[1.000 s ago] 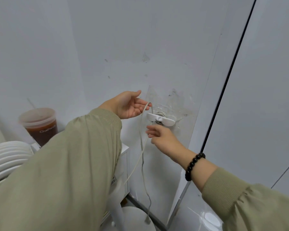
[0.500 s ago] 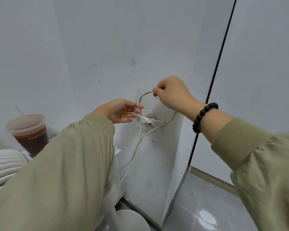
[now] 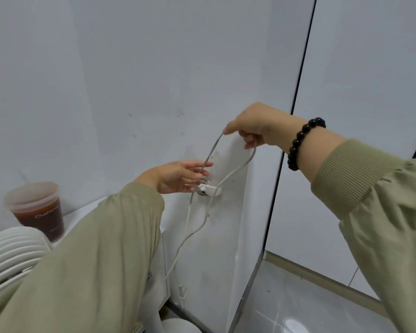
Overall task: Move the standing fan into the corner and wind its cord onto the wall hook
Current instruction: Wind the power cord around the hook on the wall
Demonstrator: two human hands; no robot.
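A white wall hook (image 3: 208, 189) is stuck to the white corner panel at mid height. The fan's thin white cord (image 3: 235, 170) rises from below, loops above the hook and drops again on its left side. My right hand (image 3: 257, 127), with a black bead bracelet at the wrist, pinches the top of that loop above and right of the hook. My left hand (image 3: 175, 176) is just left of the hook, fingers fairly straight and touching the cord's left strand. The white fan grille (image 3: 10, 255) shows at the lower left edge, and its round base (image 3: 180, 326) at the bottom.
A lidded plastic cup of brown drink (image 3: 37, 210) stands on a white cabinet (image 3: 159, 272) at the left, close behind my left sleeve. White wall panels with a black seam (image 3: 296, 111) fill the right. Glossy grey floor tiles (image 3: 310, 306) lie at the lower right.
My right hand went from below the hook up above it, lifting the cord into a loop that now stands taller. My left hand dropped beside the hook and its fingers straightened.
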